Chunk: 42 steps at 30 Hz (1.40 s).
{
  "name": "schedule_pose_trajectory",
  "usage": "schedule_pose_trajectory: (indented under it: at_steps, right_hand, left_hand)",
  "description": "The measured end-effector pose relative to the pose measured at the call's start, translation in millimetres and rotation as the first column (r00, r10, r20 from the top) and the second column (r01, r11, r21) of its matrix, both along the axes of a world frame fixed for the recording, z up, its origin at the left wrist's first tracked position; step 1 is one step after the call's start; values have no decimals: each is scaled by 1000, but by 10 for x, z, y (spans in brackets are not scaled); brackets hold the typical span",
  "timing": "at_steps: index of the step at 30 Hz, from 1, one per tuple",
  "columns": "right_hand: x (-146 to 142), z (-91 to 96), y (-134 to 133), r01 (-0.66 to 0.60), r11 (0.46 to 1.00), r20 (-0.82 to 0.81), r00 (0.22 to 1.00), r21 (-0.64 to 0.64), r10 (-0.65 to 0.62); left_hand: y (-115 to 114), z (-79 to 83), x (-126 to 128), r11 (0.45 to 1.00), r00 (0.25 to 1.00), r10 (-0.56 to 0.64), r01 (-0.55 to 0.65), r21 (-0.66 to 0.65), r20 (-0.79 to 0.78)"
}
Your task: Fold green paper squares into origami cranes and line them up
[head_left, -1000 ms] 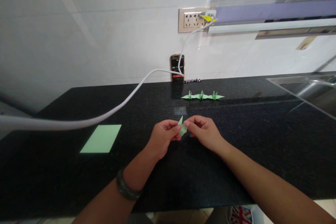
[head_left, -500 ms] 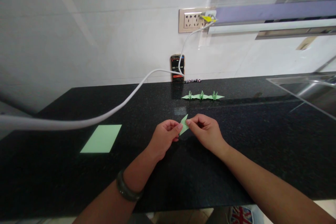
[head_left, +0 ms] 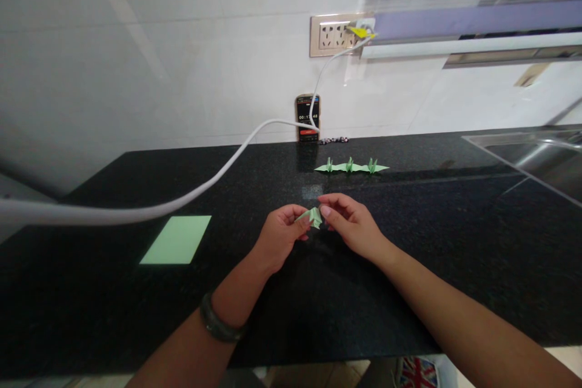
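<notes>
A small folded piece of green paper (head_left: 314,217) is held between my two hands above the dark countertop. My left hand (head_left: 282,235) pinches its left side between thumb and fingers. My right hand (head_left: 350,218) closes on its right edge with thumb and forefinger. Some of the paper's folds stand partly opened toward me; the fingers cover the rest. Beyond my hands, three folded green paper cranes (head_left: 350,166) stand in a row, wingtips meeting. To the left lies flat green paper (head_left: 176,240), one sheet or a stack; I cannot tell which.
A phone (head_left: 308,116) showing a timer leans on the wall, a beaded strap (head_left: 334,140) beside it. A white cable (head_left: 200,185) runs across the view from the wall socket (head_left: 334,36). At the right is a metal sink (head_left: 545,160) set in the black countertop (head_left: 409,309).
The folded paper has turned from a flat pointed diamond shape to one with its folds opened out. My right hand has shifted slightly and its fingers have lifted around the paper's edge.
</notes>
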State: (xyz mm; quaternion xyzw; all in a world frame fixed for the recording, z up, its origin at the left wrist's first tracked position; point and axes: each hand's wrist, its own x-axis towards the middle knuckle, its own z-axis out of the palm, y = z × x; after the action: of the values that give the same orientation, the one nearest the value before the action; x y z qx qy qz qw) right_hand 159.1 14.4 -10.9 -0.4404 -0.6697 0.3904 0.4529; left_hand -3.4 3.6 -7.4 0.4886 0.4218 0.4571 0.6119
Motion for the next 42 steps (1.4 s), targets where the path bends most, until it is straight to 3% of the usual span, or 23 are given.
schedule_pose_trajectory:
  at_steps: [9, 15, 18, 22, 26, 30, 34, 42]
  right_hand:
    - [5, 11, -7, -9, 986, 149, 989, 164, -16]
    - [-6, 18, -16, 71, 976, 194, 975, 208, -112]
    - [-6, 25, -26, 73, 989, 184, 978, 130, -96]
    - [3, 55, -30, -74, 992, 144, 986, -103, 89]
    - [-8, 91, -43, -207, 920, -62, 978, -334, 197]
    - [-45, 91, -70, -360, 797, -366, 911, -484, 189]
    - [-49, 45, -53, -471, 716, -575, 809, -515, 119]
    - [-38, -4, -5, -647, 598, -781, 622, -474, 54]
  left_hand:
    - [27, 35, -5, 999, 995, 32, -29, 41, -99]
    - [53, -18, -22, 994, 984, 50, -32, 107, -169]
    - [63, -44, -27, 988, 973, 73, -41, 147, -220]
    - [52, -42, -26, 979, 947, 79, -16, 201, -310]
    - [15, 7, -5, 994, 967, 1, 26, 103, -254]
    - [-14, 30, 8, 978, 986, -168, 166, -128, -4]
    - [-10, 1, -9, 949, 969, -213, 235, -211, 123]
    - [-21, -15, 14, 914, 895, -162, 295, -280, 416]
